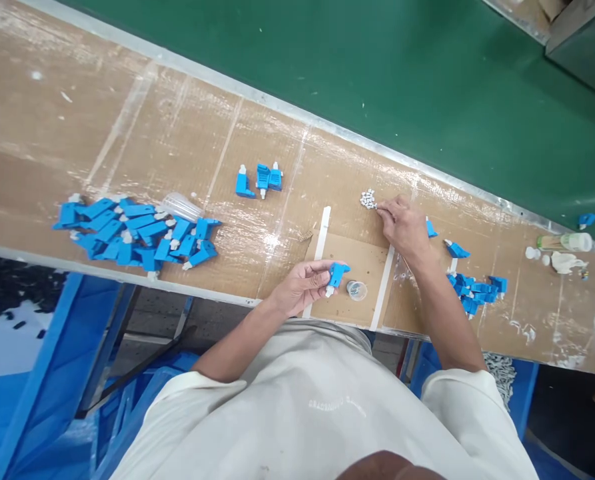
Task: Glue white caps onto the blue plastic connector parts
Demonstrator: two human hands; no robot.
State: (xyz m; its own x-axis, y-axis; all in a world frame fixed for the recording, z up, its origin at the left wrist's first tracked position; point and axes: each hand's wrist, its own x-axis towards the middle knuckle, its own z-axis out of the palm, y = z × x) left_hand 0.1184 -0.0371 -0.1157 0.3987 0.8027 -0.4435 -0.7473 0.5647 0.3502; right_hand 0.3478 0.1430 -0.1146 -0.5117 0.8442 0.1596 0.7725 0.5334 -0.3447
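Between the thumb and fingers of my left hand (304, 287) is a blue plastic part (336, 274) with a white tip pointing down towards me. Just right of it, a small clear round cup (356, 290) stands on the cardboard. My right hand (402, 225) reaches farther out, thumb and fingers pinched together at the edge of a little pile of small white pieces (368, 199). Whatever is between those fingertips is too small to make out. Partly behind that hand lies another blue part (430, 228).
A large heap of blue parts (140, 230) lies left, beside a clear plastic cup (181, 207). Three stand farther back, including a blue part (244, 183). Right are a smaller blue heap (477, 293) and a toothpick jar (564, 242). A green surface (327, 60) runs behind the cardboard-covered table (187, 147).
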